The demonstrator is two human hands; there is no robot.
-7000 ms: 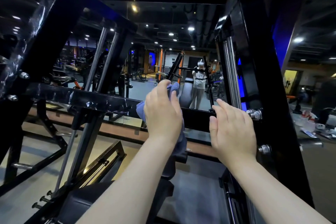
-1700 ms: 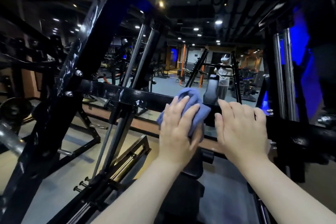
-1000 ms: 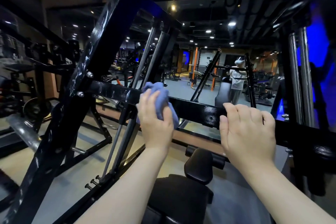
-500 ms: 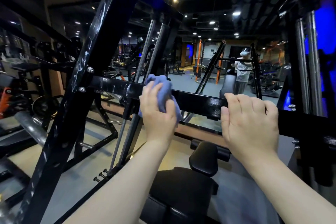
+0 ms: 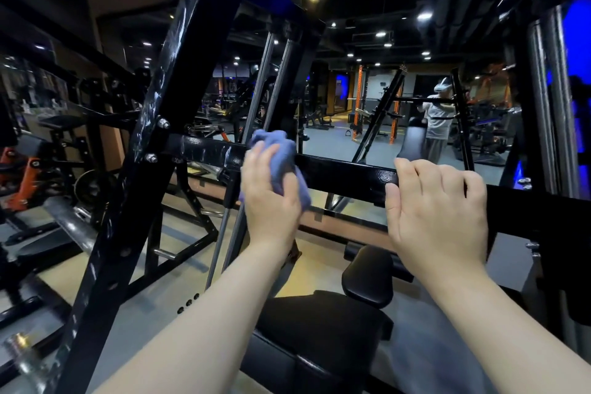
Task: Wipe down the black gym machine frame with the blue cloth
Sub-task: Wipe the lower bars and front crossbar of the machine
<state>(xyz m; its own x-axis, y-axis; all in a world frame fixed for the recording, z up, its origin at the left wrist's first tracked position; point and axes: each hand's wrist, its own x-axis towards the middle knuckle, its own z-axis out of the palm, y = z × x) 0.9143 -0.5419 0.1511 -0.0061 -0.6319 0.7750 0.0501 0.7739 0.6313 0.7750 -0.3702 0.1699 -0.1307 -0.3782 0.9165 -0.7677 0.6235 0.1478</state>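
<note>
Black padded seat (image 5: 319, 323) lies nearest to me, below and between the two hands, with a smaller black pad (image 5: 367, 278) rising behind it under the right wrist.

Above that, my left hand (image 5: 271, 198) grips the blue cloth (image 5: 278, 147). The cloth is bunched under the palm and fingers and pressed against the front of the crossbar (image 5: 345, 174). Folds of it stick out above the fingertips and hang down beside the thumb.

My right hand (image 5: 438, 211) is on the same crossbar, near the left one but not touching it. Its fingers hook over the top edge and the thumb lies flat on the front face, so it is holding the bar.

The crossbar is part of the black frame (image 5: 153, 125). Left of the cloth it meets a wide slanted upright, fixed there with silver bolts (image 5: 163, 123). The paint there shows pale streaks and reflections.

Just behind the left hand, two chrome guide rods (image 5: 265, 80) lean up and away. Two more stand upright beyond the right hand, beside a blue glow.

Beyond the bar I see a mirror (image 5: 367, 41). It shows a standing person (image 5: 436, 118) wearing a headset, an orange rack (image 5: 361, 99) and rows of ceiling lights. Other dark machines crowd the floor far left of the hands.
</note>
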